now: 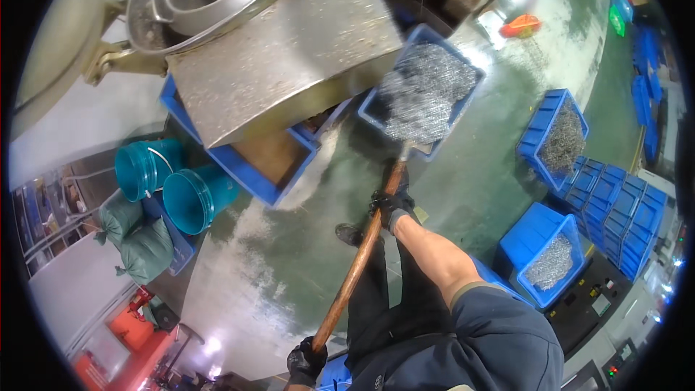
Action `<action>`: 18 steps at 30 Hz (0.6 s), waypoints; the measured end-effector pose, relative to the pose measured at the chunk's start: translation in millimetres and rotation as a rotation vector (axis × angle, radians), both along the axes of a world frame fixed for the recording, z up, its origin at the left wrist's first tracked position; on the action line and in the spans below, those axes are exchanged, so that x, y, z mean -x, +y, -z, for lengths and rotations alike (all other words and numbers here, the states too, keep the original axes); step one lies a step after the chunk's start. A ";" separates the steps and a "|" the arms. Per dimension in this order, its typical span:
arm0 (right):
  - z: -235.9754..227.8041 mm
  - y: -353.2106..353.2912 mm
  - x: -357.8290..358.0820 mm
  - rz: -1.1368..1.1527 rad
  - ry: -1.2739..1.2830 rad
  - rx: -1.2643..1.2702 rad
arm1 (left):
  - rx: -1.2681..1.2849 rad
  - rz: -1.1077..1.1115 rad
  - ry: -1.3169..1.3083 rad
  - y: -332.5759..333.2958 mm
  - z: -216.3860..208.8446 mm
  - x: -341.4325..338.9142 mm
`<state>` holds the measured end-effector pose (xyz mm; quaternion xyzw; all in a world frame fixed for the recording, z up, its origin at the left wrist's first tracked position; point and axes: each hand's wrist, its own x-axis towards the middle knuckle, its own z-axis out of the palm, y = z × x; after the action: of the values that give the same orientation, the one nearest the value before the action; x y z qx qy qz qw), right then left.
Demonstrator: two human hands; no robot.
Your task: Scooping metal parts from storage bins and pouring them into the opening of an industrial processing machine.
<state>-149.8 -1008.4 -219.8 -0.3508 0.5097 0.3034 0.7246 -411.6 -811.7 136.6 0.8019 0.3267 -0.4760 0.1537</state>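
Observation:
Both my hands, in black gloves, are closed around the wooden handle of a shovel [356, 264]. My left hand [307, 362] grips its near end at the lower edge. My right hand [391, 207] holds it farther along, closer to the blade. The shovel's metal end reaches to a blue bin [469, 108] filled with small shiny metal pieces [426, 90]. These pieces are blurred and hide most of the blade, so I cannot tell how many lie on it. Left of this bin stands a large metal machine block [289, 51] with a round steel bowl [239, 0] above it.
Two teal buckets [190, 199] and green sacks [145, 246] stand at the left. Under the block is another blue bin [250, 174]. At the right are blue bins of metal pieces [554, 264] and stacked blue crates [612, 206]. An orange object [520, 26] lies on the far floor.

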 end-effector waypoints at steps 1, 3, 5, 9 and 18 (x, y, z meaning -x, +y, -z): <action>-6.1 3.2 1.3 -0.004 0.005 0.022 | 0.005 0.000 -0.006 3.7 -2.0 4.6; -9.2 4.3 7.8 -0.023 0.002 0.033 | 0.008 -0.005 -0.013 8.2 -5.7 14.6; -8.3 3.0 14.9 -0.039 -0.004 0.047 | 0.014 -0.007 -0.023 13.0 -10.5 18.8; -18.0 0.9 25.5 -0.043 -0.059 0.013 | 0.025 -0.004 -0.003 24.0 -26.2 19.2; -136.7 23.6 30.3 -0.058 -0.100 0.146 | 0.033 0.073 -0.073 66.0 -113.9 45.8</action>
<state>-180.1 -984.8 -83.0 -0.4323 0.4831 0.2684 0.7126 -457.4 -745.7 250.5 0.8275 0.2836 -0.4569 0.1615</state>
